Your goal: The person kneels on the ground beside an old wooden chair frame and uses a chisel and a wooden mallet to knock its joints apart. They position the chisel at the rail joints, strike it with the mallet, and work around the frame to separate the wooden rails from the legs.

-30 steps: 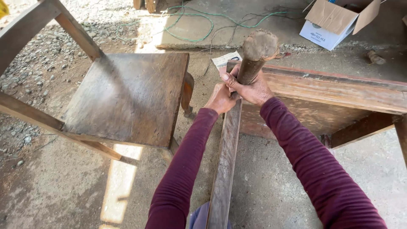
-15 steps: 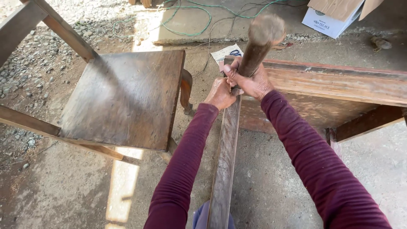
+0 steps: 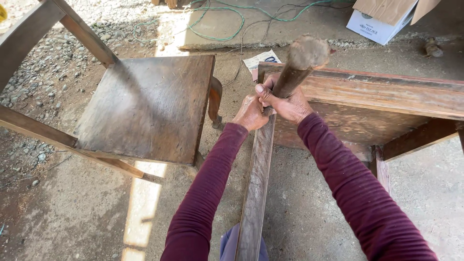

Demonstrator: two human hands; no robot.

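Observation:
A round, dark wooden leg (image 3: pixel 296 70) sticks up toward me from the corner of an overturned wooden frame (image 3: pixel 386 94). My right hand (image 3: pixel 286 102) is wrapped around the leg's lower part, thumb on top. My left hand (image 3: pixel 250 114) is closed at the leg's base, where it meets a long worn rail (image 3: pixel 256 193) running back toward me. Both arms are in maroon sleeves.
A wooden chair (image 3: pixel 145 108) with a flat, worn seat stands at the left, close to my left arm. The ground is concrete, with gravel at the far left. Green cable (image 3: pixel 217 29) and a cardboard box (image 3: pixel 386 19) lie at the back, and a paper scrap (image 3: pixel 261 60) lies behind the frame.
The leg's top has shifted a little to the right and wobbled up and down. Both hands keep the same grip at the joint.

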